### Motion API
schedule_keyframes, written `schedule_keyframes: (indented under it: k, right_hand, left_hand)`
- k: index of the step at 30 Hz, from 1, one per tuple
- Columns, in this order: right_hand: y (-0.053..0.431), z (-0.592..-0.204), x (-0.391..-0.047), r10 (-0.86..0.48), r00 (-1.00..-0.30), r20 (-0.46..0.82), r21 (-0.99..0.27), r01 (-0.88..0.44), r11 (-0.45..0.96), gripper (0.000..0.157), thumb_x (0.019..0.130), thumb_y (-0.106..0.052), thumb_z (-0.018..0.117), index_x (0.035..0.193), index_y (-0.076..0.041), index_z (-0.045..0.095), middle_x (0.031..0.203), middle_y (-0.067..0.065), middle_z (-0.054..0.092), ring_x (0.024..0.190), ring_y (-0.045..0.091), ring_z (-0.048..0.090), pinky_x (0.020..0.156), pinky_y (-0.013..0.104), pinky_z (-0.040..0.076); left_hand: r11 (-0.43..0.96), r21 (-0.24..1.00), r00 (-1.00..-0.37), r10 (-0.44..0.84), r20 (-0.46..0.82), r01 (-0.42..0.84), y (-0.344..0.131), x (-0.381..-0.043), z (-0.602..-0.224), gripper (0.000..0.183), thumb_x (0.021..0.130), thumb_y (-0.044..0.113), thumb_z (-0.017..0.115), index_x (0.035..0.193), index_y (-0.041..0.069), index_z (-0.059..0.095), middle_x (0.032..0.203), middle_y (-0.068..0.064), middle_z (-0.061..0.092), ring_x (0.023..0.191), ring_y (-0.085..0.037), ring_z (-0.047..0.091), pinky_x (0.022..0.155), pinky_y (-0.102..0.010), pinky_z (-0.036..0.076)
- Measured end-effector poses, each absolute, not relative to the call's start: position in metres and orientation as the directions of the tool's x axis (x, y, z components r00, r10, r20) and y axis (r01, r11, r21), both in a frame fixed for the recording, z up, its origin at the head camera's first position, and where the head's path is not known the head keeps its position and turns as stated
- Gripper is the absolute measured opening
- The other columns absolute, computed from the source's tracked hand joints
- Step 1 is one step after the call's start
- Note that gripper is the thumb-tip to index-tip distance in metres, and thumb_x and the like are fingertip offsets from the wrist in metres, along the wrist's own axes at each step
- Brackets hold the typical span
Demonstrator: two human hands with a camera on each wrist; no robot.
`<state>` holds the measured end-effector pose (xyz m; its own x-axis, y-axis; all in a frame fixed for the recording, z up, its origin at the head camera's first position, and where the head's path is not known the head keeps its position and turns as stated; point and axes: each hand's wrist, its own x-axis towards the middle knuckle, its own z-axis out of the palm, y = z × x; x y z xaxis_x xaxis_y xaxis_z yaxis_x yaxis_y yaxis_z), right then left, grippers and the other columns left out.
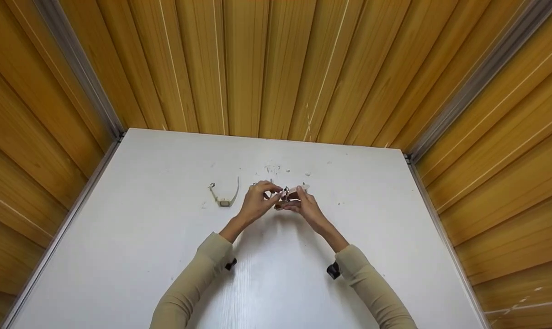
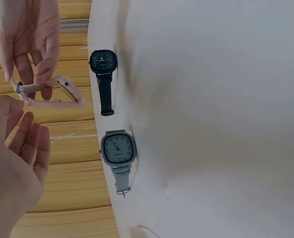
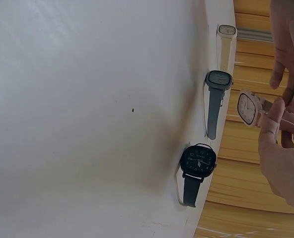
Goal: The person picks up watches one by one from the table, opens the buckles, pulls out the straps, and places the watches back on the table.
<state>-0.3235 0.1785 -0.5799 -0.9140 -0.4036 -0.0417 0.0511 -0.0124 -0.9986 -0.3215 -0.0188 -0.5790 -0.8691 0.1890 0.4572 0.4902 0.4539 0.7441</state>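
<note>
Both hands hold a pink wristwatch [image 3: 247,108] between them; its square dial shows in the right wrist view. The strap [image 2: 43,103] is bent round into a loop. At the buckle end, the left hand [image 1: 256,201] pinches the strap between thumb and fingertip. My right hand [image 1: 309,208] grips the strap nearer the watch case, thumb on one side and fingers on the other. Beyond the hands stand a grey watch [image 2: 118,148] and a black watch [image 2: 103,62], mostly hidden by the hands in the head view.
A beige watch [image 1: 224,202] stands to the left of the hands on the white table [image 1: 120,237]. Small marks [image 1: 272,168] dot the tabletop towards its far edge. Yellow wood-patterned walls [image 1: 244,68] border the table at the back and sides.
</note>
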Motion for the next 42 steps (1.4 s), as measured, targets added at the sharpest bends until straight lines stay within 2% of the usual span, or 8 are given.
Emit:
schedule_keyframes:
  k: [6, 12, 23, 27, 31, 35, 38, 42]
  right_hand:
    - [0.178, -0.582, -0.322, -0.426, -0.904, -0.021, -1.000, 0.026, -0.006, 0.060, 0.112, -0.043, 0.029, 0.130, 0.008, 0.057, 0.117, 0.012, 0.068, 0.109, 0.035, 0.072, 0.096, 0.035, 0.060]
    - [0.177, -0.583, -0.320, -0.423, -0.905, -0.041, -0.999, 0.037, 0.017, 0.061, 0.113, -0.041, 0.027, 0.133, 0.010, 0.054, 0.119, 0.015, 0.067, 0.109, 0.034, 0.072, 0.098, 0.035, 0.059]
    - [0.176, -0.583, -0.319, -0.413, -0.909, -0.059, -0.998, 0.051, 0.030, 0.064, 0.113, -0.041, 0.025, 0.130, 0.013, 0.055, 0.120, 0.023, 0.068, 0.109, 0.034, 0.072, 0.100, 0.040, 0.058]
    - [0.177, -0.584, -0.319, -0.423, -0.905, -0.054, -0.999, 0.045, 0.031, 0.065, 0.113, -0.042, 0.025, 0.132, 0.013, 0.054, 0.118, 0.019, 0.069, 0.112, 0.038, 0.071, 0.100, 0.038, 0.058]
    - [0.176, -0.583, -0.318, -0.427, -0.903, -0.051, -0.999, 0.045, 0.023, 0.066, 0.113, -0.043, 0.025, 0.130, 0.012, 0.056, 0.118, 0.026, 0.068, 0.112, 0.041, 0.070, 0.099, 0.038, 0.059]
    - [0.175, -0.583, -0.318, -0.418, -0.907, -0.056, -0.998, 0.059, 0.006, 0.064, 0.113, -0.042, 0.026, 0.127, 0.013, 0.057, 0.122, 0.035, 0.064, 0.109, 0.036, 0.072, 0.098, 0.037, 0.059]
    - [0.175, -0.582, -0.318, -0.400, -0.914, -0.066, -0.997, 0.075, -0.005, 0.063, 0.113, -0.041, 0.028, 0.125, 0.013, 0.058, 0.123, 0.036, 0.063, 0.107, 0.032, 0.073, 0.097, 0.035, 0.060]
    - [0.175, -0.584, -0.319, -0.388, -0.919, -0.067, -0.997, 0.080, -0.018, 0.063, 0.113, -0.041, 0.029, 0.125, 0.014, 0.057, 0.124, 0.036, 0.062, 0.107, 0.033, 0.073, 0.095, 0.034, 0.060]
  left_hand:
    - [0.585, 0.634, -0.850, 0.210, 0.483, 0.505, -0.010, -0.322, -0.567, 0.009, 0.091, 0.015, 0.076, 0.091, 0.007, 0.080, 0.091, -0.006, 0.075, 0.083, -0.021, 0.067, 0.070, -0.031, 0.056]
    - [0.632, 0.589, -0.851, 0.243, 0.466, 0.503, -0.006, -0.321, -0.563, 0.007, 0.090, 0.013, 0.077, 0.091, 0.007, 0.081, 0.089, -0.006, 0.075, 0.083, -0.025, 0.069, 0.072, -0.034, 0.058]
    - [0.686, 0.503, -0.829, 0.283, 0.482, 0.526, -0.006, -0.321, -0.562, 0.006, 0.084, 0.014, 0.078, 0.086, 0.008, 0.080, 0.086, -0.004, 0.073, 0.083, -0.022, 0.068, 0.072, -0.038, 0.058]
    - [0.641, 0.571, -0.846, 0.267, 0.460, 0.513, -0.009, -0.322, -0.565, 0.007, 0.086, 0.014, 0.078, 0.086, 0.007, 0.078, 0.085, -0.005, 0.072, 0.080, -0.024, 0.066, 0.067, -0.033, 0.055]
    - [0.543, 0.694, -0.879, 0.231, 0.418, 0.473, -0.012, -0.324, -0.571, 0.007, 0.087, 0.011, 0.076, 0.087, 0.004, 0.076, 0.085, -0.008, 0.072, 0.078, -0.027, 0.066, 0.066, -0.028, 0.051]
    - [0.399, 0.812, -0.905, 0.190, 0.381, 0.426, -0.015, -0.327, -0.582, 0.006, 0.089, 0.004, 0.072, 0.088, -0.001, 0.074, 0.085, -0.013, 0.073, 0.076, -0.022, 0.065, 0.070, -0.029, 0.055]
    - [0.290, 0.877, -0.923, 0.154, 0.353, 0.384, -0.016, -0.327, -0.590, 0.005, 0.089, 0.000, 0.070, 0.089, -0.003, 0.074, 0.086, -0.017, 0.074, 0.077, -0.020, 0.065, 0.072, -0.028, 0.055]
    - [0.216, 0.918, -0.941, 0.140, 0.309, 0.334, -0.017, -0.327, -0.597, 0.006, 0.091, 0.003, 0.071, 0.092, -0.002, 0.075, 0.091, -0.018, 0.075, 0.082, -0.015, 0.065, 0.077, -0.032, 0.057]
